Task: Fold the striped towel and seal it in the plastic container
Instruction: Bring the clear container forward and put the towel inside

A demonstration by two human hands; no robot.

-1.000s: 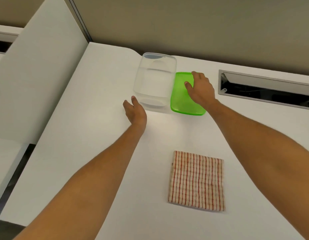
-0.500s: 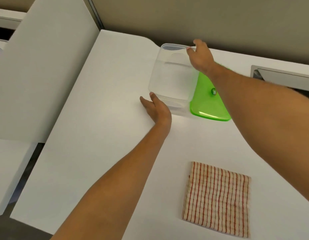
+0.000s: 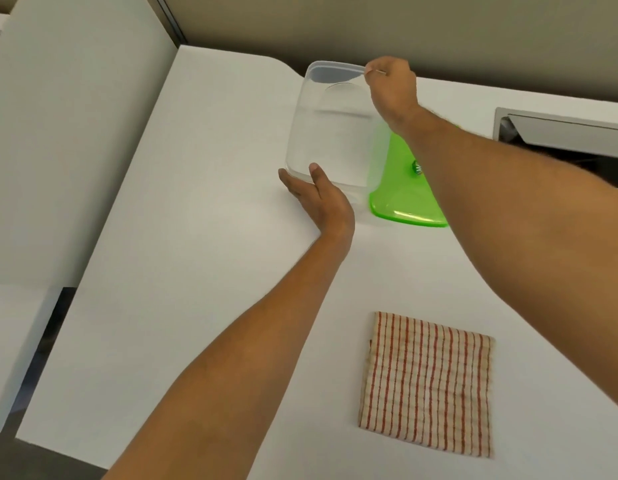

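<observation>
The red-and-cream striped towel (image 3: pixel 427 384) lies folded into a square on the white table (image 3: pixel 196 237), so folding looks done. My right hand (image 3: pixel 390 86) pinches the far rim of the clear plastic container (image 3: pixel 332 133); my left hand (image 3: pixel 318 199), loosely open, braces its near edge. Packing and sealing with the bright green lid (image 3: pixel 401 199) beside it remain.

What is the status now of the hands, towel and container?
Left hand at near corner of clear container, right hand gripping its far rim. Striped towel folded, on table. Green lid off, beside container. Nothing blocking.
</observation>
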